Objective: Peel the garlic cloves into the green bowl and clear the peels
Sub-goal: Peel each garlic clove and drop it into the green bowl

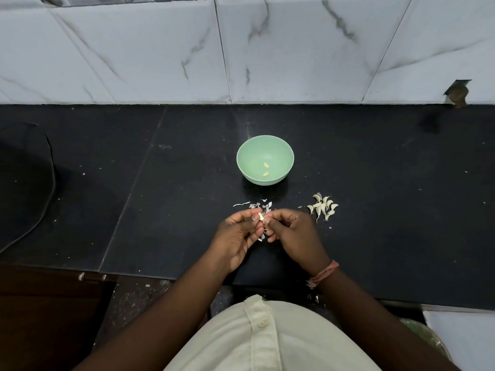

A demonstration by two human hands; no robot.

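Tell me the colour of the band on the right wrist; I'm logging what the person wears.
Pink; the wrist band shows in the head view.

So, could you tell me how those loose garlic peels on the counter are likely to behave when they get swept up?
The garlic peels look thin and curled, so they are probably very light and floppy, and may scatter under a quick sweep. Some could cling to the black counter or to fingers. They lie close to the green bowl, so a few might drift towards it.
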